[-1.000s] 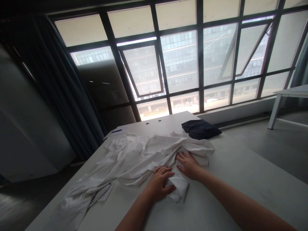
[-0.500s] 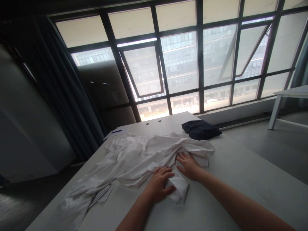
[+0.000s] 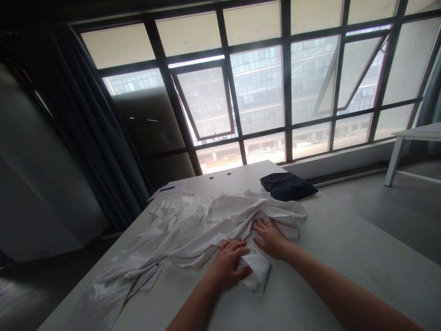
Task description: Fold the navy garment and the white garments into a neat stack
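A rumpled white garment (image 3: 193,225), perhaps a shirt, spreads over the white table (image 3: 344,248). My left hand (image 3: 230,264) rests palm down on its near part, fingers extended over the cloth. Beside that hand a small folded end of white cloth (image 3: 258,271) pokes out towards me. My right hand (image 3: 270,238) lies flat with its fingers spread, fingertips touching the cloth near the right end. Part of the fabric is hidden beneath both hands.
A folded dark navy cloth (image 3: 287,185) lies at the table's far right edge. Paper (image 3: 175,185) with a blue pen (image 3: 167,188) is at the far left. Beyond stand windows, a dark curtain (image 3: 99,133) and another white table (image 3: 418,133).
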A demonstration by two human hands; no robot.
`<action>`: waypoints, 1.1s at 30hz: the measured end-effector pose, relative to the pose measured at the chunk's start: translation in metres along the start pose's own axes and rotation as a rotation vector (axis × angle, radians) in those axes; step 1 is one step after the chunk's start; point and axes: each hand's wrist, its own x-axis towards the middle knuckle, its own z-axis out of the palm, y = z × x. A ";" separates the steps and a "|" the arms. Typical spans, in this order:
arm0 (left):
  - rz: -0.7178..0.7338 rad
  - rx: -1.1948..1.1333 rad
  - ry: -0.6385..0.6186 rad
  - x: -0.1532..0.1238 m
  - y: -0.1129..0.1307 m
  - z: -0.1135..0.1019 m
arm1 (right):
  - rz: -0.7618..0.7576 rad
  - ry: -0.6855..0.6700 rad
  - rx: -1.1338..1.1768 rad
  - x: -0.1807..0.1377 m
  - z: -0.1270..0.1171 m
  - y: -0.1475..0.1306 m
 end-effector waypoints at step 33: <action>0.013 -0.001 0.008 0.001 -0.003 0.003 | -0.025 0.037 -0.015 0.001 0.008 0.007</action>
